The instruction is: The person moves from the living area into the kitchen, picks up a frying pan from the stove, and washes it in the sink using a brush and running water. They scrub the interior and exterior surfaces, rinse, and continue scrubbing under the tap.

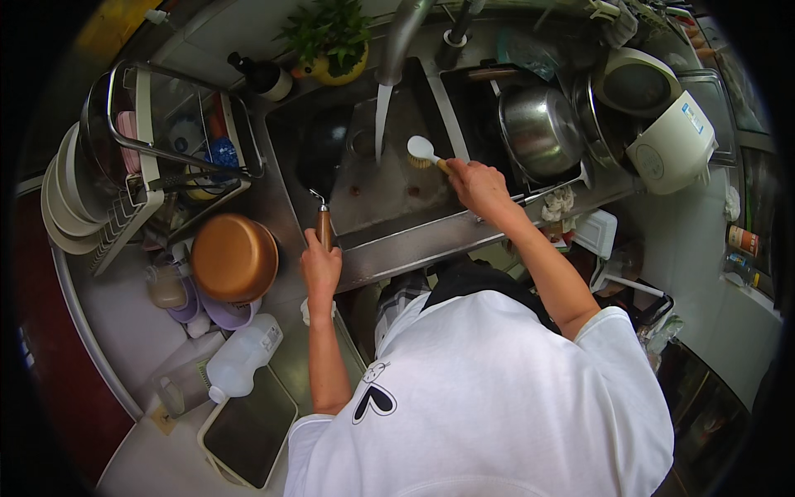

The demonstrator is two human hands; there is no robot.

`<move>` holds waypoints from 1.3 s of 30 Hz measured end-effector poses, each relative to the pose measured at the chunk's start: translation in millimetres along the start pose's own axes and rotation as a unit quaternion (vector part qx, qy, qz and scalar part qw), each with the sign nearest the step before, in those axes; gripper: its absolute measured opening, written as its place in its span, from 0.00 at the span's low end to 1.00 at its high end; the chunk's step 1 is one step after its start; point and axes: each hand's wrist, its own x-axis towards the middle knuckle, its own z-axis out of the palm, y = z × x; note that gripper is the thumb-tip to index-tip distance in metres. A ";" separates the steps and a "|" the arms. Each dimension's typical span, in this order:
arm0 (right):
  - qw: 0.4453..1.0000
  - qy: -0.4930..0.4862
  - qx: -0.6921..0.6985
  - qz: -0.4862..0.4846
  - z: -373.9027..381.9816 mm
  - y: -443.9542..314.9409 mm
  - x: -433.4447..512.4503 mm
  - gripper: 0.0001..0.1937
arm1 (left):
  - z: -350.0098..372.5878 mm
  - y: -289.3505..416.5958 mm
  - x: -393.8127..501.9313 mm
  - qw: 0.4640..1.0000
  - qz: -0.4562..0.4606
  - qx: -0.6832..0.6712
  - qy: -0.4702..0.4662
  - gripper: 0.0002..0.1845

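My left hand is closed around a wooden handle with a bent metal fitting at its far end. Just past the fitting, in the left of the steel sink basin, is a dark, shiny shape that looks like a pan; whether the handle joins it I cannot tell. My right hand grips a dish brush by its wooden handle, its white head over the basin and bristles facing down. Water runs from the faucet to the left of the brush head.
An upturned steel pot rests over the right basin, beside white containers. Left are a dish rack with plates, a copper-coloured pot and a plastic jug. Behind the sink stand a dark bottle and a potted plant.
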 end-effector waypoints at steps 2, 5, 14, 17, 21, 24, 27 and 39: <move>0.998 0.044 0.034 -0.036 -15.5 1.0 -4.1 0.15 | 0.7 -1.0 0.5 0.954 -0.102 -0.263 -0.102 0.19; 0.994 0.039 0.092 -0.049 -26.4 2.5 -8.9 0.17 | 3.2 1.4 -4.2 0.764 -0.196 -0.577 -0.214 0.15; 0.977 0.047 -0.030 -0.204 -5.3 -16.1 49.7 0.17 | 31.6 19.8 -27.8 0.572 -0.163 -0.735 -0.327 0.13; 0.965 0.014 -0.118 -0.235 -6.2 -26.5 37.6 0.17 | 33.1 14.6 -27.9 0.560 -0.147 -0.743 -0.335 0.15; 0.943 -0.140 -0.115 -0.279 -5.0 -57.4 17.8 0.18 | 33.5 11.0 -25.2 0.572 -0.150 -0.728 -0.347 0.16; 0.959 -0.041 -0.099 -0.263 -11.9 -79.2 42.7 0.18 | 33.0 9.9 -24.1 0.576 -0.140 -0.718 -0.366 0.18; 0.959 0.087 -0.162 -0.217 -25.6 -74.6 49.1 0.09 | 32.4 6.6 -22.4 0.576 -0.134 -0.724 -0.357 0.18; 0.961 0.014 -0.173 -0.218 -7.0 -50.8 57.9 0.21 | 42.0 -0.7 -12.5 0.539 -0.122 -0.748 -0.367 0.18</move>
